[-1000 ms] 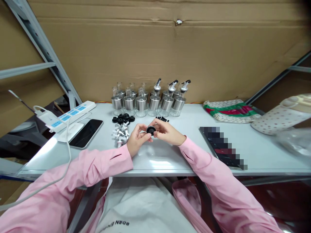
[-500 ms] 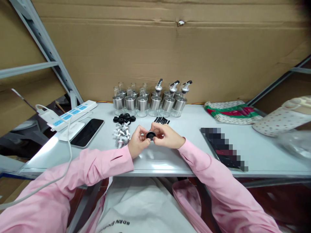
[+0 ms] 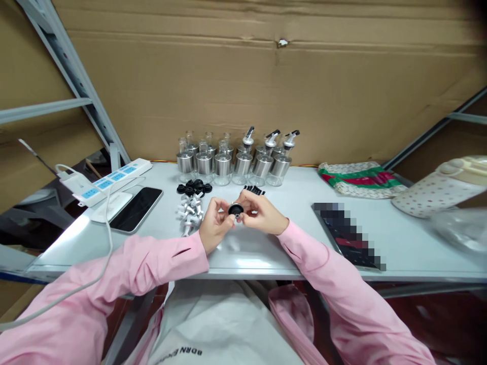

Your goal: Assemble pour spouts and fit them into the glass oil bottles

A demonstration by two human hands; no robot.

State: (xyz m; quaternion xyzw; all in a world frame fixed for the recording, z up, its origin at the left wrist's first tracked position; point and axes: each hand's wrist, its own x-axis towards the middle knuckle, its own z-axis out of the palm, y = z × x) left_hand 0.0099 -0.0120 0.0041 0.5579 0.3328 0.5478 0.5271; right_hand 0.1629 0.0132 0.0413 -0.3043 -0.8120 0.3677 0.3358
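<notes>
My left hand (image 3: 215, 223) and my right hand (image 3: 263, 214) meet above the front middle of the table. Between their fingertips they pinch a round black pourer stopper (image 3: 236, 209), with a small pale tube end at its centre. Left of my hands is a pile of silver-grey pourer spouts (image 3: 190, 210), and behind it a cluster of black stoppers (image 3: 195, 187). A row of small black caps (image 3: 253, 190) lies just beyond my right hand. Farther back stand two rows of glass bottles with steel sleeves (image 3: 222, 165); three at the right carry pourers with black flip caps (image 3: 272, 136).
At left are a power strip (image 3: 114, 181), a phone (image 3: 137, 209) and a white cable (image 3: 111, 238). To the right lie a dark flat packet (image 3: 342, 235), a patterned cloth (image 3: 361, 178) and a dotted flask (image 3: 437, 185). A cardboard wall (image 3: 228, 81) closes the back.
The black stopper has tilted slightly in my fingers, so more of its pale centre shows. Both hands keep their pinch in nearly the same place. The view has shifted a little.
</notes>
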